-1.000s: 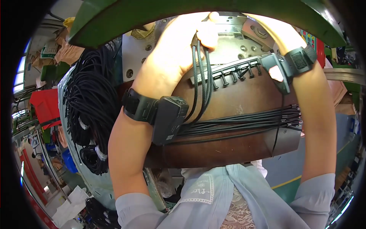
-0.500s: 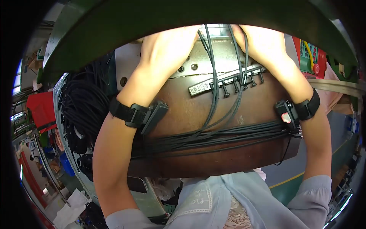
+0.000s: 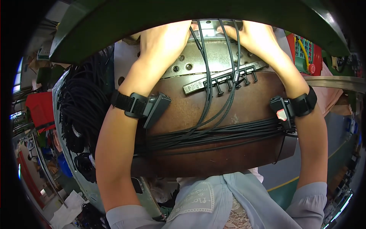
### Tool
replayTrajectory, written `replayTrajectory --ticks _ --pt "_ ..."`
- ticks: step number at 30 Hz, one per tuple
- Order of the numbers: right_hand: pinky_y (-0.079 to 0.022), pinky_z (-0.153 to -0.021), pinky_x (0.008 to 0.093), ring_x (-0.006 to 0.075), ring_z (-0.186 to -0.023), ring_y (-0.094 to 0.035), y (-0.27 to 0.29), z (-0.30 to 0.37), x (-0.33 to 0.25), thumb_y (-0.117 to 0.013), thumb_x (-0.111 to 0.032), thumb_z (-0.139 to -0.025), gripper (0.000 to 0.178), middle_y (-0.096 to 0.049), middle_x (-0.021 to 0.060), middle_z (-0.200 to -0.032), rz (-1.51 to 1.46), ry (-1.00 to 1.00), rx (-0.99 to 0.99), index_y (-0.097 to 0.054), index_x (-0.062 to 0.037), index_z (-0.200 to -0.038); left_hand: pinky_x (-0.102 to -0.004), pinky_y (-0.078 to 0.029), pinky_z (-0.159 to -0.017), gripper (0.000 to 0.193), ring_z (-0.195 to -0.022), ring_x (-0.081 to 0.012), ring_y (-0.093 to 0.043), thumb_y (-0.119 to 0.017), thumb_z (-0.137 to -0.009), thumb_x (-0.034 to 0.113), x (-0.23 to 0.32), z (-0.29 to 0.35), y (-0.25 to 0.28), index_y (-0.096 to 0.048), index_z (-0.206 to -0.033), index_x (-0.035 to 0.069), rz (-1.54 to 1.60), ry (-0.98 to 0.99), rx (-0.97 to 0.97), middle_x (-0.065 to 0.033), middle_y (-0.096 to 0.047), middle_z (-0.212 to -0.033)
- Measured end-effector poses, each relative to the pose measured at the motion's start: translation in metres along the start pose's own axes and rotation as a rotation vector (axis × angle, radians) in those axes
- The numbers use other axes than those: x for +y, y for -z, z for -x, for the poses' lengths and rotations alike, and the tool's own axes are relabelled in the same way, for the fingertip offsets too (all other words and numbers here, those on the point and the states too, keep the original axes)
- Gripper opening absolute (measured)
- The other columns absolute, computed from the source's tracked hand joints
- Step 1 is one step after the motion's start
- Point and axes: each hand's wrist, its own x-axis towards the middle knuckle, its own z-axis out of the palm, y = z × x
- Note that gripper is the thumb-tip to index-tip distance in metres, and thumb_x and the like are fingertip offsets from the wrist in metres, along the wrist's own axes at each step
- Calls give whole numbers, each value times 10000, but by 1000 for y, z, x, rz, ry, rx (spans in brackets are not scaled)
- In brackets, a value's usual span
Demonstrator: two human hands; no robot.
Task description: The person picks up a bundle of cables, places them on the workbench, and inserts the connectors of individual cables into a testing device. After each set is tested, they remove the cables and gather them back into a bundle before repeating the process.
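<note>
At the top of the view my left hand point(image 3: 164, 42) reaches onto a lit metal fixture point(image 3: 213, 51). Its thumb tip is beside a black cable point(image 3: 206, 72); the other fingers are hidden under a dark green overhang. My right hand point(image 3: 259, 38) lies across from it, its thumb stretched out toward the left by two more cables, its other fingers mostly hidden. These cables run up between both hands and hang down over the brown work surface point(image 3: 179, 110). A metal bar with a row of black pegs point(image 3: 230, 80) lies under them, below the fixture.
The dark green overhang point(image 3: 190, 9) covers the far side. A bundle of black cables point(image 3: 213, 133) lies across the near work surface. A thick heap of black cord point(image 3: 84, 99) is at left. A red and green control box point(image 3: 307, 53) stands at right.
My hands, the fixture, the pegged bar and the cables show slightly further left in the view. The right thumb now sticks out more plainly beside the cables.
</note>
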Motion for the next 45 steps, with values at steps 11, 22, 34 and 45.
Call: replayTrajectory --ticks 11,22,34,45 --pt "-383 -953 356 323 -1114 -502 15 36 6 -668 -202 -790 490 -547 184 -1176 -28 228 187 -517 -24 -1221 -401 -386 -960 577 -1125 -366 -495 -633 -776 119 11 27 60 -406 -1299 26 233 230 -170 -227 -509 -1221" --pt "-373 -958 381 266 -1114 -491 26 401 11 -559 -142 -874 393 -514 148 -1213 -217 -699 -54 -471 23 -1220 -412 -405 -893 297 -1021 -332 -537 -561 -848 187 140 330 161 -572 -1097 27 580 1371 -921 -168 -588 -1071" --pt "-438 -828 364 263 -983 -545 6 396 10 -593 -82 -823 290 -575 140 -1071 -403 -752 -150 -542 -7 -1099 -410 -439 -811 217 -928 -339 -558 -533 -807 115 132 339 144 -600 -989 19 204 770 -863 -169 -600 -984" --pt "-471 -771 376 308 -884 -587 73 325 -24 -636 -103 -789 257 -615 141 -947 -170 -698 -438 -599 -23 -1030 -405 -449 -847 327 -1003 -341 -562 -530 -850 204 129 259 170 -570 -1096 -7 582 855 -1265 -187 -586 -1089"
